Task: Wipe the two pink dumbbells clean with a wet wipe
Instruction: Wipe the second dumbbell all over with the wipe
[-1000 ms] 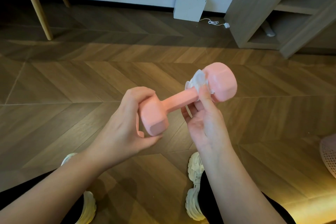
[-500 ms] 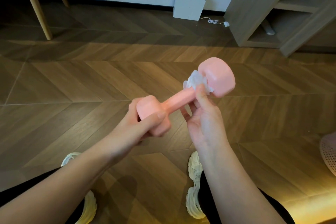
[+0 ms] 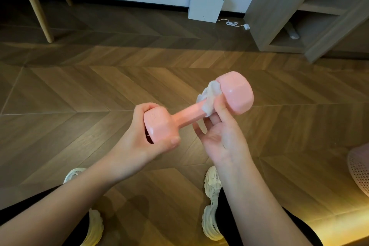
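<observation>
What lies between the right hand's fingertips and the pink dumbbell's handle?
The head view shows the white wet wipe, bunched round the dumbbell beside its far head, pressed there by the right hand.

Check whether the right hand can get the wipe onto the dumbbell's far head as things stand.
Probably yes. The right hand holds the wet wipe on the handle right against the far head, whose surface is uncovered; the left hand grips only the near head.

Head view, steeply downward, near hands (image 3: 223, 142)
</observation>
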Motion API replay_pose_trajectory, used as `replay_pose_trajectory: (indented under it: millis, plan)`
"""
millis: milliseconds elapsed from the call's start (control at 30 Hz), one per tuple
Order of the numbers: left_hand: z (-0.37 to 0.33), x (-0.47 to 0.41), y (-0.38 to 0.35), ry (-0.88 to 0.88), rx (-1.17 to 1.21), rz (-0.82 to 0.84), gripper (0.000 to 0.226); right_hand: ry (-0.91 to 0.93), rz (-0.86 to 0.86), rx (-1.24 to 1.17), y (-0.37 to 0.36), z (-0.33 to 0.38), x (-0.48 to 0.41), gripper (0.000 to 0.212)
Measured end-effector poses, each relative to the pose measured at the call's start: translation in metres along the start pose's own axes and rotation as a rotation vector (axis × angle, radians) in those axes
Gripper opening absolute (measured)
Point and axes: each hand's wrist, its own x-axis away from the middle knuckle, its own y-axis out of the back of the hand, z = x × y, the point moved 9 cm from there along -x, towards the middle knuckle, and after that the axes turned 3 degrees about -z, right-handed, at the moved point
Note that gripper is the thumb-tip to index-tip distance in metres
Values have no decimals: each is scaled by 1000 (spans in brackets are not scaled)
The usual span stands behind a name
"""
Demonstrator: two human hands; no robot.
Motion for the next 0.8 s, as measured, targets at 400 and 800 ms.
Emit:
replay_pose_trajectory:
  millis: [400, 800]
  plan:
    - [-9, -1, 1, -80, -29, -35, 72, 65, -47, 181, -3, -3, 7, 19]
    - [-13, 2, -1, -145, -95, -48, 80, 116, -50, 123, -5, 4, 6, 10]
